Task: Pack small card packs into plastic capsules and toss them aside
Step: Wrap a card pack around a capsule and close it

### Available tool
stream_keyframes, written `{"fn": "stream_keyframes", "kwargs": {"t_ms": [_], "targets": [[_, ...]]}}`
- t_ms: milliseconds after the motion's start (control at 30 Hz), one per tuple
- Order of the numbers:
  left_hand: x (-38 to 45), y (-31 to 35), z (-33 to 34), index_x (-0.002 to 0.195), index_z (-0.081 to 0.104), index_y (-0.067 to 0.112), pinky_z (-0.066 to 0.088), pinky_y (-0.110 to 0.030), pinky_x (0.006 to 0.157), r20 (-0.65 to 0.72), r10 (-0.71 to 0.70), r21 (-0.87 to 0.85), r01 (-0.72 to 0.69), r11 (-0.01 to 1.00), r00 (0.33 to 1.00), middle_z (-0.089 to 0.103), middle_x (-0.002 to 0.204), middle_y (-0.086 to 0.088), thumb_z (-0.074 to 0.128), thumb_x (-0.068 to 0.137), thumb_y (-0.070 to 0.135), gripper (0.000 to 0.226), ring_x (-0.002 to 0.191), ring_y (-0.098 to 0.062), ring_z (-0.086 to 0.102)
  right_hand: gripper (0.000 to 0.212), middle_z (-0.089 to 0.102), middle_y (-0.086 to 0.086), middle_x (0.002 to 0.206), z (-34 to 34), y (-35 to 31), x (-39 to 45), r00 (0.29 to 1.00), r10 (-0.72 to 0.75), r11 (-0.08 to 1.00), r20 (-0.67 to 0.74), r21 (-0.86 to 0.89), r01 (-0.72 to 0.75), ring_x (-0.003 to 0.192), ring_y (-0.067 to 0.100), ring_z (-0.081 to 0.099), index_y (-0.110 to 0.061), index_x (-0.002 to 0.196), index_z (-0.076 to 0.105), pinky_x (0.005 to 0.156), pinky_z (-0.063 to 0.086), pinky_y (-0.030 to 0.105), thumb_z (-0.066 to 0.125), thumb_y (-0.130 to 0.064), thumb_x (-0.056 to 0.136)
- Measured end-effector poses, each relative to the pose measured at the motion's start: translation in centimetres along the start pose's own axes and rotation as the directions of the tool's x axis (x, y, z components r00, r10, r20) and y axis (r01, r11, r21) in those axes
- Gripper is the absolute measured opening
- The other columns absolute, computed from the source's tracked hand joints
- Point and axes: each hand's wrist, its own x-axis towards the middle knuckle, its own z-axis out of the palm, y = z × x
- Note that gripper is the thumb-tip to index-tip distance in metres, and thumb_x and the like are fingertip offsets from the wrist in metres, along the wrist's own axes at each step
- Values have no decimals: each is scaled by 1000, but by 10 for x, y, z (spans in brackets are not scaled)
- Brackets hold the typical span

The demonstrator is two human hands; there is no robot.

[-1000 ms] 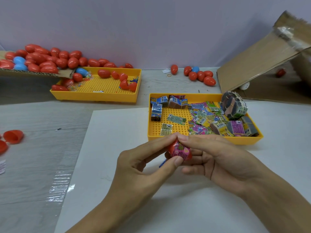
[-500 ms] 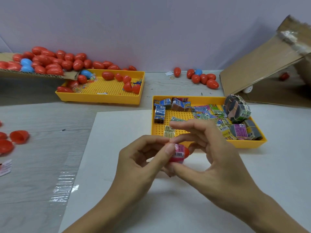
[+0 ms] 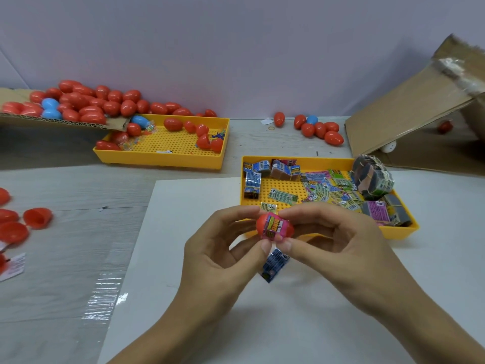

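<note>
While both hands, left (image 3: 223, 248) and right (image 3: 338, 243), now pinch the red capsule (image 3: 274, 225) between them, its pink card pack (image 3: 275, 227) has rotated outward, so closing remains undone.

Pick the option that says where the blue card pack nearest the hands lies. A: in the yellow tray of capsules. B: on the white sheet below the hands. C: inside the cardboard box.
B: the blue card pack lies on the white sheet, just under the thumbs.

Both forearms are bare, the left hand (image 3: 223, 258) and right hand (image 3: 341, 248) without gloves.
</note>
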Motion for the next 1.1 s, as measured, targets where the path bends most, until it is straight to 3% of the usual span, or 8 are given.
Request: {"fn": "stream_keyframes", "kwargs": {"t_ms": [200,400,500,600,733,867,967,1100], "targets": [[-2,4,2,102,73,23,57,-23,82,-25,-36,32,37,999,999,75,101,-6,76,77,2,32,98,-24,72,28,74,-12,95,0,-8,-2,978,-192,968,-84,-179,175,85,13,71,-32,101,74,68,58,27,82,-25,76],[0,2,2,83,76,21,60,-27,66,-162,-73,23,78,997,984,72,82,-15,88,68,4,25,74,-33,73,34,66,-22,106,-56,-41,6,761,-619,652,-193,-666,363,82,12,63,-35,121,62,71,46,19,73,-31,88],[1,-1,5,76,75,8,60,-26,57,-177,-81,-20,78,997,981,69,74,-22,75,59,-3,21,63,-34,71,28,65,-27,106,-127,-76,22,740,-649,535,-175,-797,281,84,4,65,-43,119,61,73,46,13,67,-45,91],[2,-3,8,74,71,-2,57,-22,51,-166,-103,8,106,994,981,69,70,-22,67,67,-27,27,57,-30,71,27,66,-28,108,-199,-112,48,743,-582,571,-330,-817,84,89,-4,64,-46,113,64,75,46,6,63,-57,89],[4,-2,8,76,69,-6,59,-29,49,-168,-129,18,134,991,977,68,68,-23,64,69,-31,26,56,-33,71,59,60,-5,120,-255,-120,67,636,-428,717,-642,-670,-193,110,12,58,-43,118,64,96,48,35,66,-71,66],[5,-3,6,76,68,-8,59,-30,49,-158,-112,30,118,993,981,67,63,-23,64,72,-27,20,55,-34,70,39,71,-14,92,-194,-126,43,624,-197,967,-756,-254,-2,84,5,66,-28,96,73,60,48,20,62,-59,75],[3,-4,6,76,67,-9,58,-29,49,-160,-85,30,91,995,983,67,61,-23,63,73,-25,17,54,-34,70,26,68,-6,71,-118,-88,31,779,-85,991,-621,24,128,56,6,55,-22,69,71,45,38,18,58,-30,91],[1,-7,7,73,66,-8,57,-28,48,-177,-57,60,69,996,982,66,58,-22,61,75,-27,20,51,-34,67,29,60,7,64,-5,-15,11,938,210,931,-275,348,-106,46,12,45,-13,65,69,39,31,19,73,-36,81]]}}
